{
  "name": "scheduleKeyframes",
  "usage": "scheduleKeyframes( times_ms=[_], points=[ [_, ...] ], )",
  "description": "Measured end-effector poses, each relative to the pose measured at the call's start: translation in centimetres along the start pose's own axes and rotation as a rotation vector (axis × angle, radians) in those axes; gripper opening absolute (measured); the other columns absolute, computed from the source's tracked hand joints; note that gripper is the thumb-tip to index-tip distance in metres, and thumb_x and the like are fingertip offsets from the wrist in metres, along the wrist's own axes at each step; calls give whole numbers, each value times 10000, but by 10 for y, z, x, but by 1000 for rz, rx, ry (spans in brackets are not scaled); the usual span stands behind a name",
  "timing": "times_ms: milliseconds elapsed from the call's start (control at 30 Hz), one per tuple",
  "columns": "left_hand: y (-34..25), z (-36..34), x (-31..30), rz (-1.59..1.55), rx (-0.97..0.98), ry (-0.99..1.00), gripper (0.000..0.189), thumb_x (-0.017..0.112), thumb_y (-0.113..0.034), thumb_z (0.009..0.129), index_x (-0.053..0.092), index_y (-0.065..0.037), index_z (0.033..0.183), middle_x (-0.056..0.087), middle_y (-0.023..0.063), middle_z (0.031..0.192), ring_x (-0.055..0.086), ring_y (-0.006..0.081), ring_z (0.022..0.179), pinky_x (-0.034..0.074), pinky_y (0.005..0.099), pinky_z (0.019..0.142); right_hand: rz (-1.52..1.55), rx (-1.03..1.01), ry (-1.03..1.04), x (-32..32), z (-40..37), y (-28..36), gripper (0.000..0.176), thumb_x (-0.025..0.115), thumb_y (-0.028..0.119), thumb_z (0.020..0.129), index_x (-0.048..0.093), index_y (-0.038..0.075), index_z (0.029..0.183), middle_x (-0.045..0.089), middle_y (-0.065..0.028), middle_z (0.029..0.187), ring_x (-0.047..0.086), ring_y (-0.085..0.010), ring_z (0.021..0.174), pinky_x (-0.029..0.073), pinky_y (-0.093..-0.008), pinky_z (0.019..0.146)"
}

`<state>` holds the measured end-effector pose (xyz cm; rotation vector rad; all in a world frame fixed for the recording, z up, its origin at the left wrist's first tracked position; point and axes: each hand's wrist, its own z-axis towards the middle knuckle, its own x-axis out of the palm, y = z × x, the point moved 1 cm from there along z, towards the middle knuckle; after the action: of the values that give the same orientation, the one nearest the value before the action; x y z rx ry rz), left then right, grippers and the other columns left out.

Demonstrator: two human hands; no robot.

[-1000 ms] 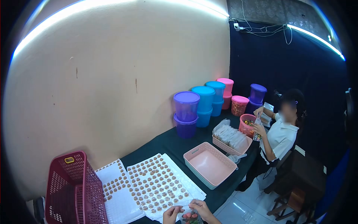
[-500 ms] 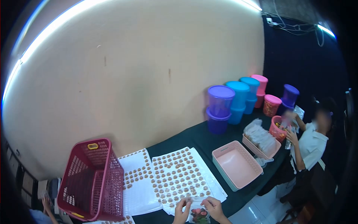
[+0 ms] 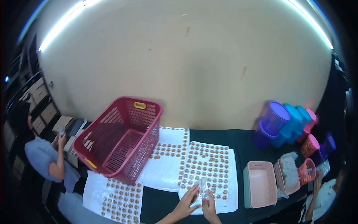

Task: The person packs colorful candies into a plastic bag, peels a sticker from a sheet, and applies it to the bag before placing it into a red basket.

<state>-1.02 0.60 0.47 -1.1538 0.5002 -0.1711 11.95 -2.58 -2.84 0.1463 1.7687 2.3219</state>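
A clear plastic pouch (image 3: 203,186) stands upright between my two hands at the bottom centre. My left hand (image 3: 185,203) has its fingers closed on the pouch's left side. On the opposite side, my right hand (image 3: 209,210) grips it with thumb and fingers. Glare and my fingers hide most of what the pouch may contain. Behind and beneath the hands lie white sheets of round brown stickers (image 3: 203,163), in rows. Another sticker sheet (image 3: 121,201) lies nearer the front, left of my hands.
A large maroon basket (image 3: 143,156) stands on the dark table to the left. Two nested bins, the upper one pink (image 3: 263,188), sit right, beside a basket of plastic packets (image 3: 289,170). Lidded tubs (image 3: 275,119) stack behind. People are at both sides (image 3: 46,160).
My view has swung left, showing the whole basket and a person at left. The pouch, which showed red and green in it, is now turned and its printing or contents hardly show.
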Motion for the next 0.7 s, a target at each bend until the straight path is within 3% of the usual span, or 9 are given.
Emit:
scheduleKeyframes(
  times_ms=[100, 167, 200, 333, 500, 600, 700],
  points=[
    [-4, -3, -23, 71, -24, -102, 478, 565, -194, 825, 394, -13, 1233, 388, 166, 1284, 402, 281, 1179, 329, 356, 962, 16, -61, 157, 15, 16, 18, 343, 562, 259, 826, 499, -22, 1013, 501, -138, 990, 482, -233, 938, 378, -322, 806],
    [4, -5, -33, -45, -34, -114, 346, 514, -140, 856, 464, -18, 1176, 489, 150, 1192, 512, 242, 1065, 423, 307, 854, -41, -118, 235, 26, 22, 26, 315, 584, 208, 801, 504, -10, 1014, 505, -124, 973, 489, -222, 908, 383, -318, 786],
    [-1, -8, -38, -118, -146, -155, 271, 457, -100, 878, 515, -10, 1127, 557, 140, 1104, 543, 234, 1022, 432, 300, 844, -63, -107, 224, 32, 23, 25, 300, 636, 168, 748, 517, 12, 975, 502, -107, 950, 489, -216, 887, 383, -311, 768],
    [7, -16, -51, -33, -56, -150, 263, 452, -98, 877, 537, -17, 1112, 550, 136, 1122, 539, 252, 1027, 436, 316, 842, -242, -181, 132, 47, 23, 26, 324, 684, 137, 691, 512, 20, 940, 494, -91, 899, 479, -217, 841, 375, -305, 749],
    [16, -38, -58, -27, -145, -127, 248, 492, -136, 863, 573, -19, 1065, 555, 134, 1101, 529, 257, 1031, 418, 329, 862, -346, -149, 70, 46, 22, 16, 483, 723, 139, 640, 457, 22, 1026, 439, -112, 1007, 413, -227, 888, 364, -312, 740],
    [11, -47, -62, 123, -15, -61, 228, 523, -170, 843, 607, -31, 1003, 553, 106, 1068, 480, 236, 1066, 363, 336, 908, -244, -66, 27, 43, 13, 7, 452, 744, 159, 619, 490, 21, 966, 478, -100, 944, 440, -208, 848, 370, -309, 729],
    [25, -58, -68, 121, -32, 18, 186, 543, -149, 812, 623, -29, 929, 566, 107, 1040, 497, 238, 1041, 380, 331, 891, -175, 31, 172, 37, -4, -6, 300, 764, 177, 604, 541, 21, 731, 518, -44, 637, 494, -143, 611, 397, -261, 622]
  ],
)
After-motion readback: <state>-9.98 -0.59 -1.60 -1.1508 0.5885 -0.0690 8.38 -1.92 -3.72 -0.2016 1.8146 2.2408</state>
